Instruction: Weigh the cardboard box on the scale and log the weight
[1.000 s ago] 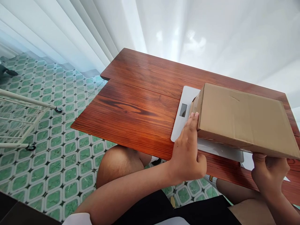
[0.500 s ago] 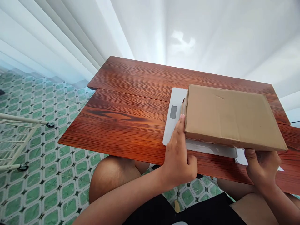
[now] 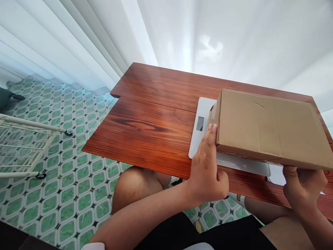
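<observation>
You sat at a red-brown wooden table (image 3: 153,114) and held a flat cardboard box (image 3: 265,126) over a white scale (image 3: 201,129), which lay near the table's front edge. Your left hand (image 3: 208,170) pressed against the box's left end, fingers straight and flat along the cardboard, thumb tucked below; it steadied the box more than it gripped it. Your right hand (image 3: 303,184) was under the box's near right corner, fingers curled up beneath the cardboard and bearing its weight from below. The box covered most of the scale and left only the left strip with the small dark display (image 3: 200,123) in sight. Whether the box rested fully on the scale or hung just above it could not be told from this angle.

The risks, as they appeared: the box reached well past the scale to the right, so it might have tipped that way if your right hand had let go. Any hand left touching it would likely have spoiled the reading. The scale lay close to the table's front edge, and a push toward you could have slid both off onto the green tiled floor (image 3: 65,166). A white wire rack (image 3: 23,146) stood on that floor, well left of the table.
</observation>
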`<state>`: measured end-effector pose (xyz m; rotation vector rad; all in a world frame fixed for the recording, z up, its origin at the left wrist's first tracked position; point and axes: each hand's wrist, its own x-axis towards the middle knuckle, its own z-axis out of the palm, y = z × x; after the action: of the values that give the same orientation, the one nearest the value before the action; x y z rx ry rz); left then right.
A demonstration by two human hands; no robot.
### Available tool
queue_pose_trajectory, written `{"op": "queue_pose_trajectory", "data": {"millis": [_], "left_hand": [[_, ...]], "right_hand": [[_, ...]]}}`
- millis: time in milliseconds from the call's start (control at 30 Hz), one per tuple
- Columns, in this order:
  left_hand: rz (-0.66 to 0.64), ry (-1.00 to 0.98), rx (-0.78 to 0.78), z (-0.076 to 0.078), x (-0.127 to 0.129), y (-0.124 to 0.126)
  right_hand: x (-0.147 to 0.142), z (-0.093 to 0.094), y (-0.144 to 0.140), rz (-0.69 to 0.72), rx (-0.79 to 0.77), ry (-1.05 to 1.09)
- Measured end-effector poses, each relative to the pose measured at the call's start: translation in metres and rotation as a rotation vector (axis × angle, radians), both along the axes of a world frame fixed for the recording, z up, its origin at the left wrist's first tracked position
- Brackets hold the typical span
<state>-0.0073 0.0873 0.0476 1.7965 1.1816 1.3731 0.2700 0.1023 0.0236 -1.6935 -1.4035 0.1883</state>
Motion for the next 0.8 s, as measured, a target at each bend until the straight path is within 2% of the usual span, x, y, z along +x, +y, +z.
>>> {"op": "queue_pose_trajectory", "data": {"millis": [400, 800], "left_hand": [[0.094, -0.046, 0.079, 0.007, -0.011, 0.005], [0.202, -0.068, 0.132, 0.015, -0.041, 0.007]], "right_hand": [[-0.034, 0.027, 0.022, 0.035, 0.101, 0.036], [-0.074, 0.045, 0.039, 0.242, 0.207, 0.036]]}}
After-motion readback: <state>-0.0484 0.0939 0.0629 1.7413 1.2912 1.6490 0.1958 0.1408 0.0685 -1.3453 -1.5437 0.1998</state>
